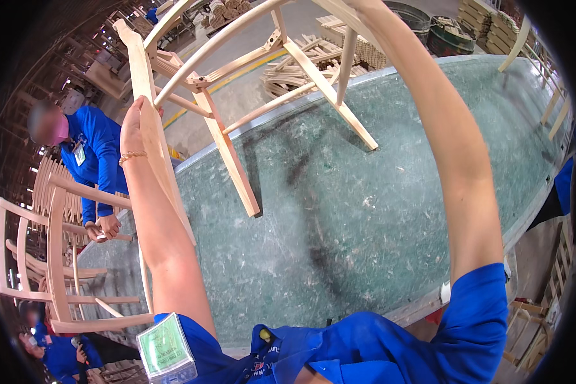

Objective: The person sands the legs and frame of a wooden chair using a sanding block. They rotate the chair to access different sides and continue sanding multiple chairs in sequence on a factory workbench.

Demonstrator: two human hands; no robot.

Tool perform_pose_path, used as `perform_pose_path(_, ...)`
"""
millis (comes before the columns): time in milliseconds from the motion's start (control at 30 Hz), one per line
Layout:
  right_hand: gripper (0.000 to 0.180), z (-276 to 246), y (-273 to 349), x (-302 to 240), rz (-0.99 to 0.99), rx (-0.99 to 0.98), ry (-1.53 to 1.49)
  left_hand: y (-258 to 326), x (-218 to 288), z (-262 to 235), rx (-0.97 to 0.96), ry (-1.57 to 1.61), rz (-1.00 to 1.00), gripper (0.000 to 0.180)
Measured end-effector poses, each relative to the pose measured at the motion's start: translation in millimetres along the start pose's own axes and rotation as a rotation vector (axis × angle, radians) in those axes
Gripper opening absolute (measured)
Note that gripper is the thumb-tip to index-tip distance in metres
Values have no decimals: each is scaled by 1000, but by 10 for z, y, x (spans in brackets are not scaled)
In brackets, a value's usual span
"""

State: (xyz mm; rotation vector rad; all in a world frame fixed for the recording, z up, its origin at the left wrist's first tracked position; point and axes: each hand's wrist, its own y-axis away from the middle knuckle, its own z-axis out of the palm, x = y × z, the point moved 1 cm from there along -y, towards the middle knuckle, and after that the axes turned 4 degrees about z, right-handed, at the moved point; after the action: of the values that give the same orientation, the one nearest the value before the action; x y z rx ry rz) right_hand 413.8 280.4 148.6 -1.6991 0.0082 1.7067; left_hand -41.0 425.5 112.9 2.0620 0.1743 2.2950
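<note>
A bare, light wood chair frame [227,153] stands tilted on a green-topped table [339,230], at least two of its leg ends at the tabletop. My left hand [133,131], with a bracelet at the wrist, is wrapped round the long flat post on the frame's left side. Curved rails and corner joints with dark hardware show between the legs. My right arm stretches up to the frame's top right, where my right hand [367,9] is cut by the picture's upper edge. Its fingers are out of sight.
At the left a co-worker in blue [96,144] has both hands near another wooden chair frame [57,256]. Wood pieces [301,73] lie piled beyond the table, near dark bins [451,35]. More chair legs [550,109] stand at the far right. Other people are at the lower left.
</note>
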Motion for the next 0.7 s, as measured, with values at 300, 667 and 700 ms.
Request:
perform_pose_path(300,57,-234,237,-65,171,-136,-394,475,30,37,-15,43,97,38)
perform_pose_path(667,45,-806,2062,-911,-124,268,277,2364,-227,-39,43,7,476,44)
perform_pose_path(700,45,-855,2236,-963,-126,301,308,2510,-293,-70,36,36,523,42)
